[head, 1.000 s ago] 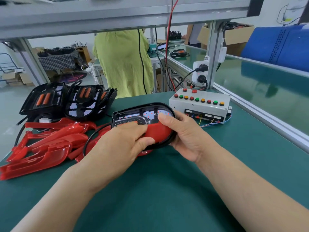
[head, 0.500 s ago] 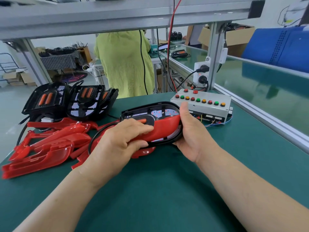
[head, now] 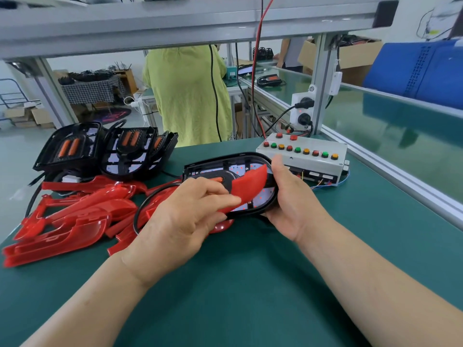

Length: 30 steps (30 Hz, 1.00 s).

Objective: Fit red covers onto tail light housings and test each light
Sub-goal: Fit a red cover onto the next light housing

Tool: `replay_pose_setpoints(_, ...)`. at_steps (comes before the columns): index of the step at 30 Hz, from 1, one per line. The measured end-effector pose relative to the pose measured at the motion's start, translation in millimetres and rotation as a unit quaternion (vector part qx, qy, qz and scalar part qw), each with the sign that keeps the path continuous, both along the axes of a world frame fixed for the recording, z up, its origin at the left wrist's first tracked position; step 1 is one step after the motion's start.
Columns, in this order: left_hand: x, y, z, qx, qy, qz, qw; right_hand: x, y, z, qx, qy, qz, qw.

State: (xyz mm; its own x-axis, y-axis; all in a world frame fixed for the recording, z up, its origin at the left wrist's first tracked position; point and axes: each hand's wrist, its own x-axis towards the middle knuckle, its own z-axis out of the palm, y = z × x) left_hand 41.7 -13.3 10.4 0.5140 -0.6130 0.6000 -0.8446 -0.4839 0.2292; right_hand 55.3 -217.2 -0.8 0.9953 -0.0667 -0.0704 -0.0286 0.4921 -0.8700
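A black oval tail light housing (head: 220,160) is held just above the green table, its open face tilted toward me, with small red dots glowing inside. My right hand (head: 290,199) grips its right end. My left hand (head: 185,216) holds a red cover (head: 250,185) that lies slanted across the housing, its right tip raised off the rim. A black cable (head: 140,214) loops from the housing to the left.
A pile of red covers (head: 75,219) lies at the left, with more black housings (head: 107,149) behind it. A grey test box (head: 310,159) with coloured buttons sits behind the housing. A person in a yellow-green top (head: 188,96) stands beyond the table. An aluminium rail (head: 390,176) borders the right side.
The red cover has lifted from lying low on the housing to a slant with its right tip raised. My right thumb has moved from on top of the cover to the housing's right end.
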Motion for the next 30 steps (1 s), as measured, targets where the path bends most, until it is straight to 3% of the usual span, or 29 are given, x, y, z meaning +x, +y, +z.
replay_pose_setpoints(4, -4, 0, 2, 0.045, 0.039, 0.012, 0.998, 0, -1, -1, 0.0, -0.011, 0.006, 1.0)
replay_pose_setpoints(8, -2, 3, 6, 0.07, -0.049, 0.042, 0.996, 2, -3, -3, 0.002, -0.021, 0.006, 1.0)
replay_pose_setpoints(10, -3, 5, 6, 0.035, -0.061, 0.043, 0.997, 2, -4, -3, 0.003, -0.022, 0.004, 1.0)
replay_pose_setpoints(13, -4, 4, 3, -0.034, 0.002, 0.028, 0.999, 2, -5, -4, 0.005, -0.019, 0.004, 1.0)
replay_pose_setpoints(20, -6, -5, -8, -0.082, 0.111, 0.02, 0.99, 2, -8, -3, 0.041, -0.003, 0.014, 0.999)
replay_pose_setpoints(30, -8, -3, -1, -0.083, 0.12, 0.012, 0.989, 2, -7, -3, 0.015, -0.018, 0.033, 0.999)
